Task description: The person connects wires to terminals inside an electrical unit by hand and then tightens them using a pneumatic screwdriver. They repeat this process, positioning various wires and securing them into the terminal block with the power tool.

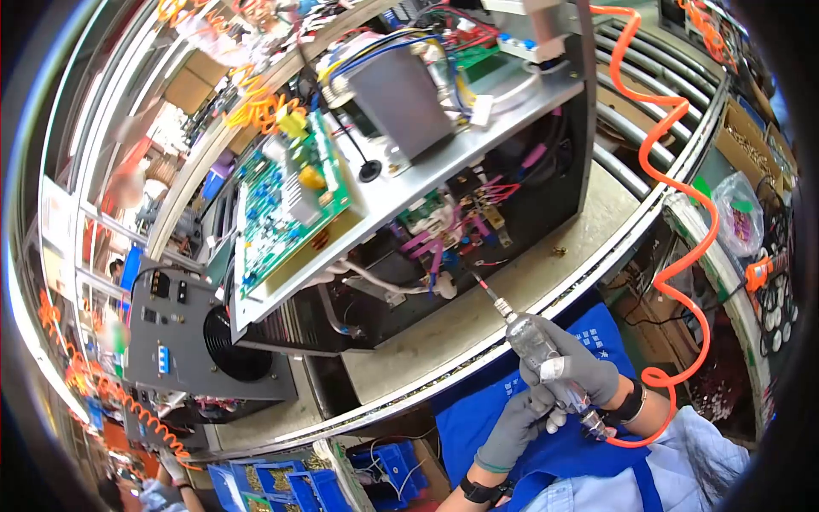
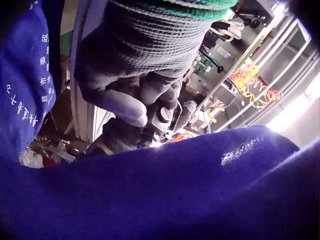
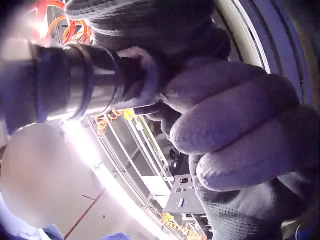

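My gloved right hand [image 1: 580, 367] grips an air screwdriver [image 1: 531, 337] whose bit points up and left at the open equipment chassis [image 1: 512, 213]. The bit's tip overlaps the chassis's lower front edge, near pink and purple wire terminals [image 1: 431, 247]. Close against the screwdriver's lower body is my gloved left hand [image 1: 516, 427], its fingers curled in toward the palm; whether they hold anything I cannot tell. Those curled fingers [image 3: 235, 125] show large in the right wrist view, beside the metal end of the screwdriver [image 3: 75, 82]. A green circuit board [image 1: 290, 205] stands on the chassis's left side.
An orange coiled air hose [image 1: 682, 290] loops on the right and runs to the screwdriver. A second dark unit [image 1: 205, 341] with a round fan stands at left. Blue parts bins [image 1: 290, 486] sit below the bench, and conveyor rollers [image 1: 623, 111] lie behind. A blue apron [image 1: 478, 410] covers my lap.
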Demonstrator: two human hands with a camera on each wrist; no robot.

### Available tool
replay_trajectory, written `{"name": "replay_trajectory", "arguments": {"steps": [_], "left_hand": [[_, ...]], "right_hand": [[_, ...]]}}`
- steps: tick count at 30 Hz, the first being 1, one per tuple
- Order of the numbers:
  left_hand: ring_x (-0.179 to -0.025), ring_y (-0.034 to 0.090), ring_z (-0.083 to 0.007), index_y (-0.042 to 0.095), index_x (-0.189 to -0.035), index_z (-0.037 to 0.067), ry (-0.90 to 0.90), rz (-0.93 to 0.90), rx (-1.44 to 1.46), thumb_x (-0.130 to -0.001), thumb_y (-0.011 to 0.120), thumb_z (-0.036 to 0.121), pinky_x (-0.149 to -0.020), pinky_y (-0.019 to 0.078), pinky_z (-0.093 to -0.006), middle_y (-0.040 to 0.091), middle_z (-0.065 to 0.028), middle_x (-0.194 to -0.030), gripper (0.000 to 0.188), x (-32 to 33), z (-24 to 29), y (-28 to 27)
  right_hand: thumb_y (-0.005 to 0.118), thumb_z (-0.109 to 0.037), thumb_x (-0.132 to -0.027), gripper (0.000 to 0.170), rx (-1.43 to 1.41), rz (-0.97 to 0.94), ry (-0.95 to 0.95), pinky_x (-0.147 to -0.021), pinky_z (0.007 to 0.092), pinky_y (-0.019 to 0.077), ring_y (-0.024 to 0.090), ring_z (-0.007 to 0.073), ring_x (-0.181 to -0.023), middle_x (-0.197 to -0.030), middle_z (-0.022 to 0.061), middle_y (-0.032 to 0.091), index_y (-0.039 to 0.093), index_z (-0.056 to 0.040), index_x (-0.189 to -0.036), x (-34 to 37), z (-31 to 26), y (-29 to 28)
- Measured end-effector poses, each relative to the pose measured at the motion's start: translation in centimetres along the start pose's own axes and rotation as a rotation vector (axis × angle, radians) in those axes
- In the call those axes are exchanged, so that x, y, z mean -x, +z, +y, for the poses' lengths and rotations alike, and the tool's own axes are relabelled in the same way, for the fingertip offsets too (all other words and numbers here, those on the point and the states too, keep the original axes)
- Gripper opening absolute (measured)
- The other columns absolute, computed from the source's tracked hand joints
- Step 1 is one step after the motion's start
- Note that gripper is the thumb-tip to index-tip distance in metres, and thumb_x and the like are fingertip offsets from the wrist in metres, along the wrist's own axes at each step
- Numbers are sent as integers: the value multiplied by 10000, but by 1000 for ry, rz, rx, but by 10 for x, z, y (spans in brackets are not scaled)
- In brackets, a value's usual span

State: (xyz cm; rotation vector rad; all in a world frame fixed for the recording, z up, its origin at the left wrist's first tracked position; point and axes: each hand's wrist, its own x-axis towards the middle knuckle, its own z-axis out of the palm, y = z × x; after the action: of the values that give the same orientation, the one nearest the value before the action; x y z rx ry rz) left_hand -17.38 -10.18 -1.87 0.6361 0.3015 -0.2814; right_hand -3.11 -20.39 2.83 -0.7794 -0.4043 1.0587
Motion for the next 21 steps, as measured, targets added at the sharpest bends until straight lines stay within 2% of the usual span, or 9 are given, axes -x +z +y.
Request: {"name": "replay_trajectory", "arguments": {"steps": [2, 4, 6, 8, 10, 15, 21], "left_hand": [[-773, 578, -153, 544, -1102, -28, 50, -16, 32, -968, 522, 202, -687, 463, -263, 623, -100, -914, 266, 0, -1, -11], [-774, 579, -145, 545, -1113, -29, 108, -33, 70, -971, 518, 200, -689, 462, -257, 626, -95, -914, 271, -1, -2, -17], [-740, 556, -142, 558, -1106, -28, 169, 53, 64, -967, 491, 206, -647, 428, -253, 614, -83, -888, 280, -3, -1, -19], [-737, 558, -144, 557, -1104, -30, 196, 64, 93, -970, 486, 201, -648, 430, -253, 617, -85, -881, 277, -4, 1, -20], [-734, 560, -146, 556, -1103, -32, 216, 77, 119, -973, 481, 197, -649, 431, -253, 620, -87, -873, 274, -6, 2, -22], [-724, 572, -151, 562, -1078, -31, 226, 12, 143, -976, 491, 202, -650, 440, -251, 631, -90, -848, 264, -12, 9, -28], [-719, 581, -140, 571, -1072, -24, 211, -12, 177, -973, 512, 212, -647, 459, -252, 634, -84, -858, 263, -10, 8, -37]], "right_hand": [[647, -140, -800, 797, -74, 45, 131, -567, 312, 532, 621, 195, -619, -903, 134, 570, 225, -58, -1471, -7, -1, 7], [642, -149, -803, 765, -18, 57, 144, -549, 309, 532, 627, 194, -603, -867, 123, 575, 251, -61, -1454, -22, 5, 10], [631, -169, -812, 730, -34, 93, 162, -522, 308, 529, 619, 186, -586, -840, 110, 572, 270, -73, -1439, -32, 10, 10], [622, -198, -817, 722, 4, 71, 186, -510, 313, 528, 605, 176, -571, -825, 100, 570, 271, -97, -1441, -39, 10, 16], [613, -218, -823, 715, 9, 132, 172, -513, 324, 531, 589, 166, -556, -813, 90, 562, 270, -117, -1443, -43, 7, 27], [592, -240, -844, 710, 6, 119, 132, -541, 352, 551, 581, 180, -552, -840, 121, 545, 252, -136, -1459, -49, 10, 28], [576, -248, -855, 692, -26, 144, 96, -540, 366, 553, 588, 199, -557, -842, 121, 553, 254, -130, -1456, -50, 21, 31]]}}
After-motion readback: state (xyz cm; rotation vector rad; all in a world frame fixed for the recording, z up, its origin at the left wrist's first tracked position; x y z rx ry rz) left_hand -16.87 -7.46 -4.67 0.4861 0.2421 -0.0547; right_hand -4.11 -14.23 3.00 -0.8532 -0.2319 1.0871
